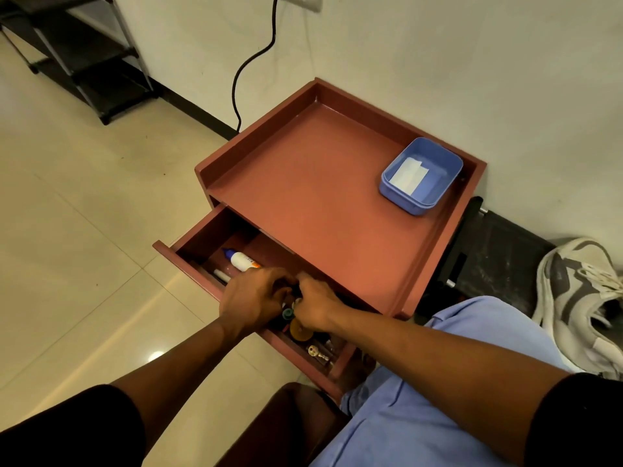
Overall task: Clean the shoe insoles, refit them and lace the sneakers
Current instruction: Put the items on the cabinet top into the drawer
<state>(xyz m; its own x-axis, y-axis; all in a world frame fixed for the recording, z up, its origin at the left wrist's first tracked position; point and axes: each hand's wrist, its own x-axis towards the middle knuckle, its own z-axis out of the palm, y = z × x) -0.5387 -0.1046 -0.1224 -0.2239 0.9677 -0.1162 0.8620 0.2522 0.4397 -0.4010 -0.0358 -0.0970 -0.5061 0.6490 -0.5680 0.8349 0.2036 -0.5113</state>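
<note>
Both hands are down in the open drawer [188, 261], knuckles up, fingers curled and meeting over a clutter of small things. The left hand [251, 299] and the right hand [315, 306] close in on something dark between them, but the fingertips are hidden, so what either one grips, if anything, I cannot tell. Just under the hands sit a green cap [287, 313] and an amber disc [298, 330]; nearer the drawer's right end lies a small key-like piece [315, 351], hard to make out. At the drawer's left end, a glue bottle [241, 259] lies on its side with a pen [220, 274] beside it. On the tabletop [303, 183], at the far right corner, a blue tub [421, 175] holds a folded white sheet [409, 175]. The sneakers [580, 298] lie on the floor to the right, well apart from both hands, cut off by the frame edge.
</note>
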